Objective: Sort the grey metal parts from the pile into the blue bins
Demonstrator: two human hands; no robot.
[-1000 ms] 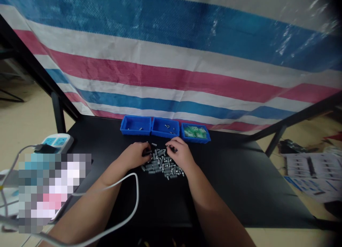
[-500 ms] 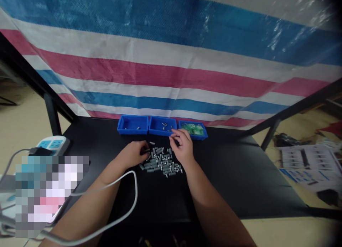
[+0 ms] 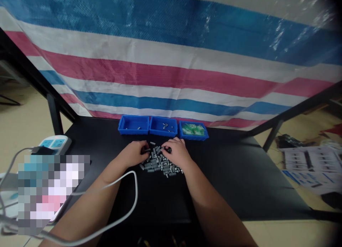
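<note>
A pile of small grey cylinders and silvery screws [image 3: 157, 164] lies on the black table [image 3: 227, 175]. At the pile's left edge my left hand [image 3: 136, 153] is closed, its fingertips together around something too small to make out. My right hand [image 3: 175, 150] reaches over the upper right of the pile, thumb and fingers bent towards each other at the parts; what they pinch, if anything, is hidden. One loose grey cylinder [image 3: 152, 143] lies just above the pile, between the hands.
Three blue trays stand behind: the left [image 3: 133, 132] and middle [image 3: 163, 133] hold a few small metal parts, the right [image 3: 193, 137] green-and-clear packets. A power strip [image 3: 64, 143], a pixelated object [image 3: 53, 190] and a white cable [image 3: 136, 190] are at left. Striped sheeting [image 3: 171, 76] hangs behind.
My right hand has come down and left from beside the middle tray to the pile, its fingers drawing closer together. My left hand has stayed nearly in place.
</note>
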